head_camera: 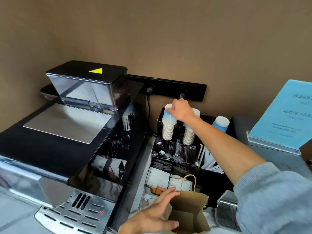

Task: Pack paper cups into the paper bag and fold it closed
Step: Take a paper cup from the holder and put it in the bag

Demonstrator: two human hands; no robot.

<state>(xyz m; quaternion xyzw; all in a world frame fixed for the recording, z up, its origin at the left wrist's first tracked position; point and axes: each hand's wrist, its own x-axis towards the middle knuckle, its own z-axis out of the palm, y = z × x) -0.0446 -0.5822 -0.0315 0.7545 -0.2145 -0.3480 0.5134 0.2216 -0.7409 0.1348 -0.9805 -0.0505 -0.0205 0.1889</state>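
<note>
A brown paper bag (189,210) with twisted handles stands open at the bottom centre. My left hand (157,211) holds its near-left rim, fingers over the edge. My right hand (181,110) reaches far forward and grips the top paper cup (168,114), white with a pale blue band, lifted slightly off the left stack of upside-down cups (168,130). A second stack (190,134) stands just right of it, partly hidden by my wrist. One more blue and white cup (220,123) sits further right.
A black organiser (209,176) holds the cup stacks, stirrers, sachets and napkins. A large black and silver coffee machine (64,132) with a bean hopper fills the left. A blue sign (285,114) on a metal box stands at right. A black socket strip (168,88) runs along the wall.
</note>
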